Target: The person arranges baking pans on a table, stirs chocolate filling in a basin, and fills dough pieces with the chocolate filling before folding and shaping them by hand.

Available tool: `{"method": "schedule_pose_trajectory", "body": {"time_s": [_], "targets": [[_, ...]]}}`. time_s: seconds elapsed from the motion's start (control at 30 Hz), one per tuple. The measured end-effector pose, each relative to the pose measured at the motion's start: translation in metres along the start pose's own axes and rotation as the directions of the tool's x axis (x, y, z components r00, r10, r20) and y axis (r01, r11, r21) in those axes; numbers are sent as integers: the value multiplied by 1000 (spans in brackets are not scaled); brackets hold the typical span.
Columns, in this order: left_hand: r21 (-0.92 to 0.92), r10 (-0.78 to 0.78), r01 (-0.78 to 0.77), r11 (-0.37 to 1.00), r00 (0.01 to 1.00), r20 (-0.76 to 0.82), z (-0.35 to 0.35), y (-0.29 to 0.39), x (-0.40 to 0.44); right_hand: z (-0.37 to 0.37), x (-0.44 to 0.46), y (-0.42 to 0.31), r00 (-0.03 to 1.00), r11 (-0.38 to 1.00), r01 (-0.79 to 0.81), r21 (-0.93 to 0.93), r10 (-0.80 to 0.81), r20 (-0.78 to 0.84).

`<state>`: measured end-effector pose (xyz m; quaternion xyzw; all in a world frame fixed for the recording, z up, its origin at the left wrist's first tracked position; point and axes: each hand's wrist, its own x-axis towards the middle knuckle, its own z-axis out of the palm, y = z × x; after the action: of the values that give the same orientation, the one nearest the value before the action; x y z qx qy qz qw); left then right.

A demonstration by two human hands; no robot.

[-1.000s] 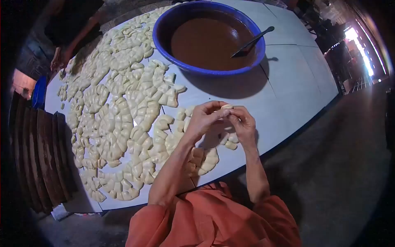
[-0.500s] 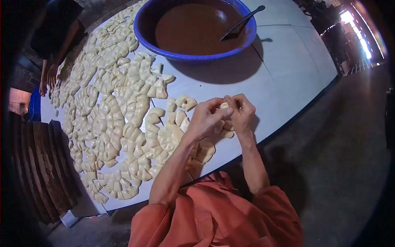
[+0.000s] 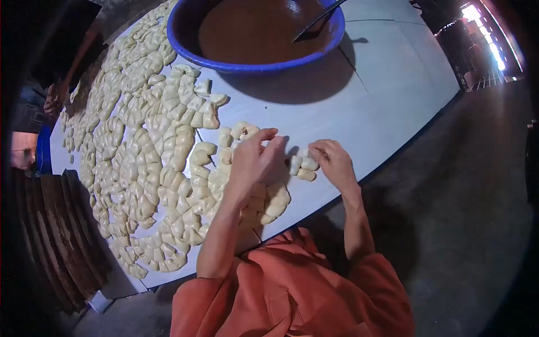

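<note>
Pale, glossy dough pieces (image 3: 143,149) lie in joined rows and clumps over the left of the white table. My left hand (image 3: 251,160) hovers over their near right edge, thumb and index finger stretched out with nothing visible between them; its other fingers are hidden. To its right is a small group of separate dough pieces (image 3: 306,174). Above that group my right hand (image 3: 336,164) has its fingertips pinched on a whitish dough piece (image 3: 309,162), partly covered by the fingers. A ring-shaped dough piece (image 3: 242,130) lies just beyond my left hand.
A blue basin (image 3: 255,67) of brown liquid stands at the back, a dark-handled utensil (image 3: 317,22) leaning in it. Dark ridged slabs (image 3: 62,236) stand at the left. Another person's hand (image 3: 52,101) is at the far left. The white table (image 3: 393,106) ends in a curved right edge.
My hands, together around a dough piece before, have moved apart. The left went left and the right moved down to the small group. The other person's hand drew back from the dough.
</note>
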<state>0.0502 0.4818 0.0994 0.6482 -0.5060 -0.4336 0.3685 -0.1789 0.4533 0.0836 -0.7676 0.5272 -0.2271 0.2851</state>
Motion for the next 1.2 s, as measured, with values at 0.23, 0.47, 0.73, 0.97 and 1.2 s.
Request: {"method": "schedule_pose_trajectory", "body": {"time_s": [0.23, 0.47, 0.73, 0.97, 1.2], "targets": [[415, 348, -287, 863, 935, -76, -54, -20, -52, 2, -3, -3, 993, 972, 88, -219, -104, -62], [556, 327, -305, 773, 943, 61, -30, -37, -100, 8, -48, -76, 977, 996, 73, -58, -59, 204], [617, 242, -259, 743, 964, 113, -14, -44, -110, 34, -77, -73, 970, 981, 189, -50, -179, 163], [513, 369, -387, 766, 919, 141, 1, -28, -115, 42, -89, -53, 874, 779, -459, 427, 310, 375], [536, 402, -407, 740, 906, 132, 9, -49, -118, 0, -91, -42, 862, 600, -507, 619, 367, 349]]}}
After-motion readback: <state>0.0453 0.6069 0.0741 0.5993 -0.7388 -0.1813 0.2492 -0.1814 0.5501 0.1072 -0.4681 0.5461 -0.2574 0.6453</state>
